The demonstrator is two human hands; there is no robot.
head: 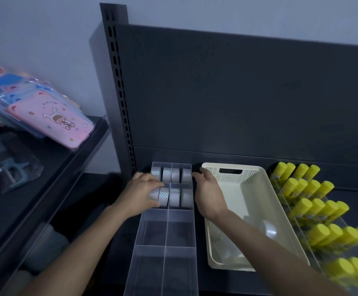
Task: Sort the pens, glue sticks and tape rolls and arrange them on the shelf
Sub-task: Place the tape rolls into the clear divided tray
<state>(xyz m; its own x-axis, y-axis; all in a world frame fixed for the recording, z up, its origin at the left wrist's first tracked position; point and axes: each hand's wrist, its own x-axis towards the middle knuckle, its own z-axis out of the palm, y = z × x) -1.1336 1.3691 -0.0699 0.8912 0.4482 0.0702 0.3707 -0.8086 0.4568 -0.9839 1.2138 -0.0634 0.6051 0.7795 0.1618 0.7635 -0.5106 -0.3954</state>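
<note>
A clear divided organiser [167, 231] stands on the dark shelf. Its two far rows hold several white tape rolls [175, 175] on edge. My left hand [140, 193] reaches in from the left side, fingers curled round the leftmost tape roll [155, 194] of the nearer filled row. My right hand [208, 193] rests against the organiser's right wall, fingers relaxed. A cream basket [259, 189] to the right holds a few tape rolls [269, 229]. Yellow-capped glue sticks [315, 208] fill a clear tiered rack on the far right. No pens are visible.
The organiser's near compartments [159, 272] hold nothing. A dark back panel [238, 92] rises behind the shelf. On the left, a neighbouring shelf [84, 146] carries pink and blue packaged items [52, 118].
</note>
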